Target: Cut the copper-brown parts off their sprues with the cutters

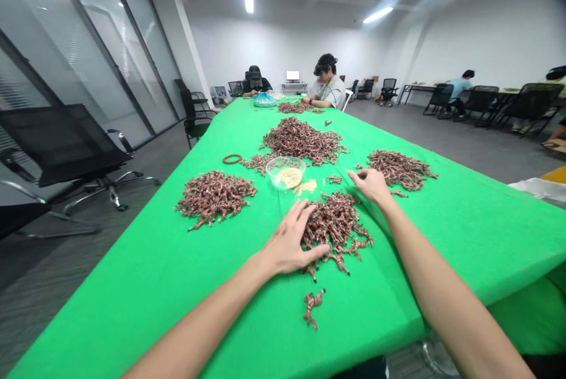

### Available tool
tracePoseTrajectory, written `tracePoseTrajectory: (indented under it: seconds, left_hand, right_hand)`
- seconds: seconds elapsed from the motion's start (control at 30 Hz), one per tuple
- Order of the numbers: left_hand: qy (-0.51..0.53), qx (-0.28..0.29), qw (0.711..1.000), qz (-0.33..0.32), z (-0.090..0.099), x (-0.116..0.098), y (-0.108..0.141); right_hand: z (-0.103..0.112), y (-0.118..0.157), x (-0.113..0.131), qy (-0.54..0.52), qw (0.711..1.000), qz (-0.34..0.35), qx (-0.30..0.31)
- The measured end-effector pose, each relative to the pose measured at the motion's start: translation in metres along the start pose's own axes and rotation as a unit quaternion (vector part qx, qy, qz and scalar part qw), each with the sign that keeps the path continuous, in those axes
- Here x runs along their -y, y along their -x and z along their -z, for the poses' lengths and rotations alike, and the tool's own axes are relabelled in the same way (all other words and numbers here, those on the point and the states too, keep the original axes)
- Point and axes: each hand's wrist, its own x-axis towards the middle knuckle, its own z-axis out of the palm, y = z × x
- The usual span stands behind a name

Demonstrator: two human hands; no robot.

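Observation:
My left hand (289, 239) rests with its fingers spread against the left side of a pile of small brown figures (336, 223). My right hand (370, 183) is beyond the pile's right side, its thumb and fingertips close together; whatever they may hold is too small to name. One loose figure (313, 308) lies nearer the front edge. Behind the near pile stands a clear bowl (286, 172) with pale grains in it, and more pale grains (306, 186) lie beside it on the green cloth.
More brown piles lie at the left (215, 197), centre back (303, 140) and right (400, 169) of the green table (239, 302). A brown ring (232, 159) is near the bowl. Two people sit farther along, near a blue bag (265, 99). Office chairs (71, 146) stand left.

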Motion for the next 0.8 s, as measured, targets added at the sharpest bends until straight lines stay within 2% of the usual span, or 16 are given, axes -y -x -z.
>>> tracePoseTrajectory:
  seconds: [0.1,0.27,0.47,0.6,0.8]
  left_hand:
    - [-0.006,0.016,1.000,-0.001,0.000,0.001,0.000]
    - [0.002,0.010,1.000,-0.001,0.001,0.000,0.000]
    - [-0.013,0.028,0.999,0.013,0.003,0.000,0.001]
    - [-0.011,0.045,0.999,0.022,0.005,0.001,0.001]
    - [-0.001,0.051,0.998,0.031,0.006,0.002,0.002]
  right_hand:
    - [-0.007,0.000,-0.004,-0.009,0.999,0.022,0.032]
    - [-0.019,-0.002,0.001,-0.048,0.993,0.092,0.062]
    - [-0.038,-0.035,0.001,-0.041,0.990,0.109,0.084]
    - [-0.047,-0.057,-0.002,-0.051,0.980,0.133,0.142]
    - [-0.047,-0.063,-0.002,-0.057,0.963,0.152,0.215]
